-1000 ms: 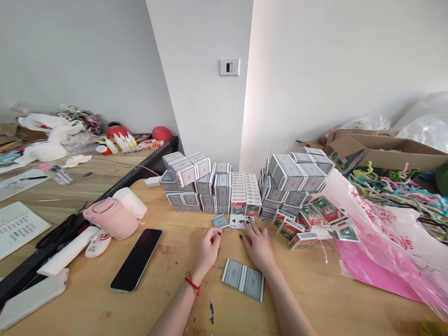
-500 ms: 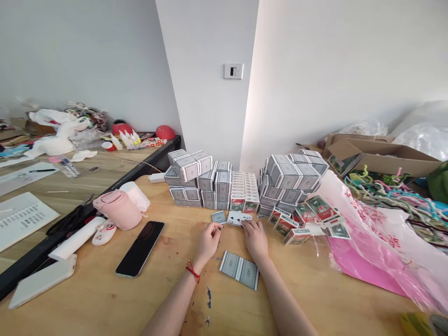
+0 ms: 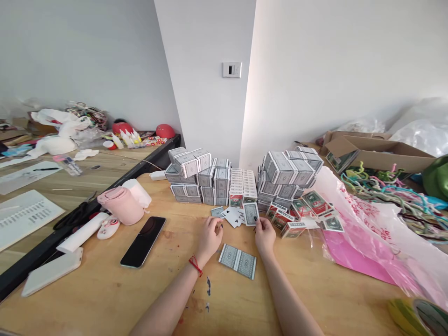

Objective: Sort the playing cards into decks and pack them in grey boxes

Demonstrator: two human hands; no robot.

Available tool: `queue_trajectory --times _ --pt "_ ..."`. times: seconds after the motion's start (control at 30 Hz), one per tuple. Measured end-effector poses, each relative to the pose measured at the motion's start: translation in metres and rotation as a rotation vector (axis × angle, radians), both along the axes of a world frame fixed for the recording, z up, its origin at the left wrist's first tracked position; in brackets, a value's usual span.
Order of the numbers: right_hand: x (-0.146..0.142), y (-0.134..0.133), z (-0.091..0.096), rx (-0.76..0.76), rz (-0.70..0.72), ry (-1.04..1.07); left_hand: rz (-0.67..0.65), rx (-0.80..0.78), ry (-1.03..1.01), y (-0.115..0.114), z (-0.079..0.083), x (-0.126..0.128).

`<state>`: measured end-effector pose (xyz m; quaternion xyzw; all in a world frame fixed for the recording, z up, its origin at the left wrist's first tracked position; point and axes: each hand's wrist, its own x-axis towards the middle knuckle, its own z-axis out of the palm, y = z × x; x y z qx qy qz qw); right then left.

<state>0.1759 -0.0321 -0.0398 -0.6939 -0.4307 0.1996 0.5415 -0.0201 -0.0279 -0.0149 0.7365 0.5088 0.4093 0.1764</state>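
While spread cards (image 3: pixel 233 217) lie mid-frame, left hand (image 3: pixel 209 240): curled narrow, cannot tell if holding anything
Right hand (image 3: pixel 265 235): narrow, touching the lower corner of a gray-backed card (image 3: pixel 251 213)

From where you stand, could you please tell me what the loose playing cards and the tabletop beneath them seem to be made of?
The loose playing cards look like coated paper card: thin and flat, with smooth white faces and a faint sheen, though plastic can't be ruled out. The tabletop looks like light solid wood or wood veneer, with visible grain and a smooth, satin finish.
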Motion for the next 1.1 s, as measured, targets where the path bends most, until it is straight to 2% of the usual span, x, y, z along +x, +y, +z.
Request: queue_trajectory --times 0.2,0.37,0.57,0.63,0.87,1.1 --pt "-0.009 0.004 0.0 0.039 0.045 0.067 -0.088 0.05 0.102 -0.007 0.005 0.008" --pt "-0.005 0.007 0.0 0.001 0.142 0.152 -0.145 0.028 0.141 -0.005 0.001 0.014" --pt "0.003 0.008 0.006 -0.062 0.393 0.262 -0.187 0.062 0.227 0.007 0.0 0.015" --pt "0.006 0.009 0.007 -0.096 0.438 0.313 -0.2 0.082 0.256 0.011 0.0 0.013" --pt "0.014 0.017 0.014 -0.199 0.489 0.475 -0.206 0.126 0.338 0.022 -0.007 0.014" --pt "0.029 0.027 0.015 -0.245 0.503 0.629 -0.313 0.181 0.539 0.036 0.01 0.012"
